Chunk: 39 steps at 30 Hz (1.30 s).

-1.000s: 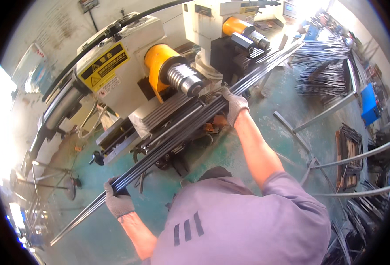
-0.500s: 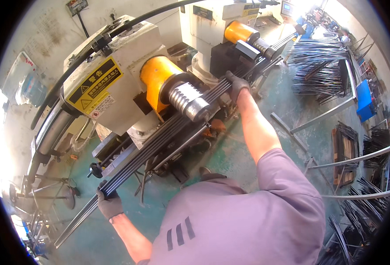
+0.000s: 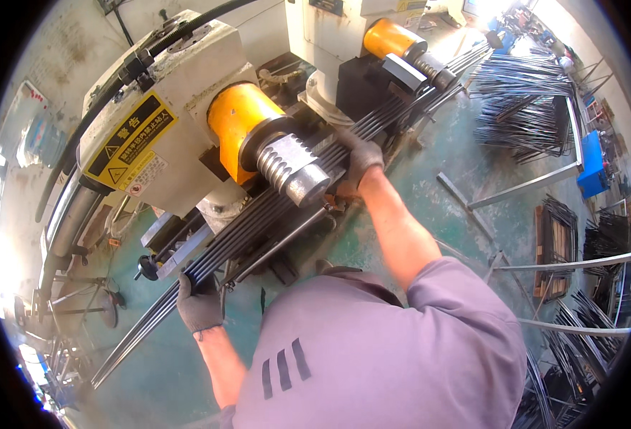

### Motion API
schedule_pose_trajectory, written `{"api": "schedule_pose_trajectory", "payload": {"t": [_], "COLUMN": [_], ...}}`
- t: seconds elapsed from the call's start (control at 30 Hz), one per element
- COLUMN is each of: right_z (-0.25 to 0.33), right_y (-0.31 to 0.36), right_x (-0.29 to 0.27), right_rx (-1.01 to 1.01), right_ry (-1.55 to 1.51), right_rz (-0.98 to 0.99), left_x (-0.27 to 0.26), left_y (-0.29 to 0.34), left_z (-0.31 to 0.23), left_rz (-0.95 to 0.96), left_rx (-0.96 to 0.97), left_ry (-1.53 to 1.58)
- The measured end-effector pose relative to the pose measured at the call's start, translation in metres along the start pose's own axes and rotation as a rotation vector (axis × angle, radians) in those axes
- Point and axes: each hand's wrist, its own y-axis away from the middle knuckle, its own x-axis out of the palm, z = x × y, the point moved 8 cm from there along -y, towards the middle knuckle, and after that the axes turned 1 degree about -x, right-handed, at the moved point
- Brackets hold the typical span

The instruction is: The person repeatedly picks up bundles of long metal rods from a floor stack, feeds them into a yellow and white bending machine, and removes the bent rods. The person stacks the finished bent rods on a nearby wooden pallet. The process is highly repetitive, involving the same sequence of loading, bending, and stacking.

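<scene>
A bundle of long, thin dark metal rods runs slantwise from lower left to upper right, along the front of a bending-type machine. My left hand, in a grey glove, is closed around the bundle toward its near left end. Farther up, my right hand, also gloved, grips the rods to the right of the nearer ribbed metal roller; its fingertips are slightly blurred. This roller sticks out of an orange cylinder, and the rods pass beneath it.
The white machine body bears a yellow and black warning label. A second orange cylinder stands farther back. Stacked rods lie on a metal frame at right, near a blue bin. A handwheel protrudes at left.
My left hand has shifted up and right along the rods, closer to the machine. My right hand has come back down and left toward the nearer roller. The view has shifted slightly.
</scene>
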Motion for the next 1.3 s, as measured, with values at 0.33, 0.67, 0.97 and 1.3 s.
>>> {"api": "schedule_pose_trajectory", "payload": {"t": [0.33, 0.67, 0.97, 1.3], "right_z": [0.039, -0.007, 0.029, 0.036], "right_y": [-0.110, -0.060, -0.089, -0.070], "right_x": [-0.062, -0.033, -0.053, -0.075], "right_rx": [0.046, 0.040, 0.201, 0.057], "right_ry": [-0.115, -0.065, 0.099, 0.126], "right_rz": [0.019, 0.055, 0.104, -0.089], "left_x": [-0.071, 0.006, -0.003, -0.195], "left_y": [-0.039, -0.012, 0.008, -0.020], "left_z": [-0.071, 0.017, 0.004, -0.213], "left_rz": [-0.068, 0.123, 0.107, -0.114], "left_rx": [0.211, 0.069, 0.012, 0.429], "left_ry": [0.024, 0.063, 0.213, 0.311]}}
